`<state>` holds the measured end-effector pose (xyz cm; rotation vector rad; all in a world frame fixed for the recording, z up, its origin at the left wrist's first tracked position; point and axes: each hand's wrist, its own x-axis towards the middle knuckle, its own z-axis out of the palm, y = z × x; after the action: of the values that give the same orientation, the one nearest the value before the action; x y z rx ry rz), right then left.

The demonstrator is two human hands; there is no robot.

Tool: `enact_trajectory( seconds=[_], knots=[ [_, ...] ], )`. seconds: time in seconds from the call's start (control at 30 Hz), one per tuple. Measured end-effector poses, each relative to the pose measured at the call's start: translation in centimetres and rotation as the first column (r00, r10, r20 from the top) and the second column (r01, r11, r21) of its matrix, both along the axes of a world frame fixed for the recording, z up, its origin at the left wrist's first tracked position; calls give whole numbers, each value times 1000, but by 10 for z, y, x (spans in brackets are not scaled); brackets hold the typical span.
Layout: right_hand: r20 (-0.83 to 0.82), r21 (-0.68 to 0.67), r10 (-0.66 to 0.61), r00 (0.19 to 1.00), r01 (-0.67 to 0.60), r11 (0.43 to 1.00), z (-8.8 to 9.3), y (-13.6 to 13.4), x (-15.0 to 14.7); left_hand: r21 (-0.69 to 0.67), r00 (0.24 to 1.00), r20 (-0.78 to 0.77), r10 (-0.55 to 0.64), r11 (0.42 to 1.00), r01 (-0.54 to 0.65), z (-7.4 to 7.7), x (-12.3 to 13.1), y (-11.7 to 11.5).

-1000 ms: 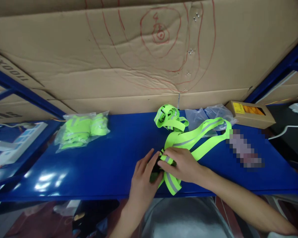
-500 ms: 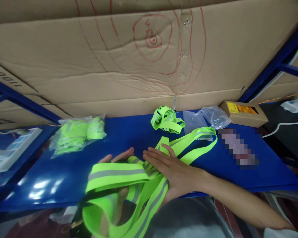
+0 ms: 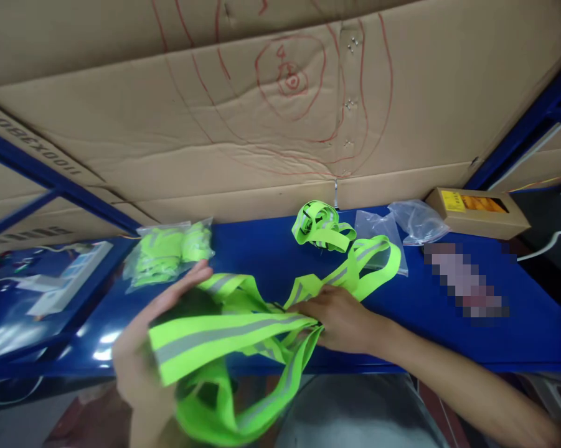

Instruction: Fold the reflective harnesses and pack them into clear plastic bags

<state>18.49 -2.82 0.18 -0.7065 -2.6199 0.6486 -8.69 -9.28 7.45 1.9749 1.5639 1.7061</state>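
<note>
My right hand is closed around a bunch of fluorescent yellow-green reflective straps with a grey stripe, gathered above the front of the blue table. Several loops fan out toward my left hand. Its fingers are stretched out flat against the left side of the loops, and the straps partly cover the palm. Something black shows between that hand and the straps. Beyond my right hand, a loose strap loop lies on the table. Behind it sits a coiled bundle of the same strap.
Clear bags of folded straps lie at the back left of the blue table. Empty plastic bags and a cardboard box stand back right. A blurred-out object lies right. Cardboard walls the back.
My right hand has gone from flat on the straps to closed around them. The left hand has moved left and spread the loops wider. The view has shifted slightly left.
</note>
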Motion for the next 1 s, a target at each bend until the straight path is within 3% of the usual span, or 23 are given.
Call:
enact_trajectory(
  seconds=[0.1, 0.2, 0.43, 0.57, 0.77, 0.9, 1.0],
  knots=[
    [148, 200, -196, 969, 165, 966, 2, 8, 10, 19, 951, -303, -63, 997, 72, 3, -16, -11],
    [186, 335, -313, 931, 239, 911, 3, 16, 15, -44, 849, -529, -4, 999, -23, -2, -36, -19],
    [252, 516, -292, 922, 127, 847, -9, 17, 10, -108, 696, -717, -22, 991, -80, -23, -65, -24],
    [280, 553, -260, 924, 66, 831, -16, 18, 24, -202, 621, -780, -76, 970, -134, -47, -79, -35],
    [199, 428, -172, 965, 72, 901, -18, 24, 67, -285, 660, -740, -126, 949, -139, -78, -98, -56],
    [198, 418, -288, 937, 185, 889, -17, 35, 101, -310, 719, -691, -81, 931, -193, -86, -107, -64],
    [205, 442, -380, 902, 261, 858, -13, 44, 119, -313, 720, -690, -71, 927, -209, -93, -108, -64]
  ],
)
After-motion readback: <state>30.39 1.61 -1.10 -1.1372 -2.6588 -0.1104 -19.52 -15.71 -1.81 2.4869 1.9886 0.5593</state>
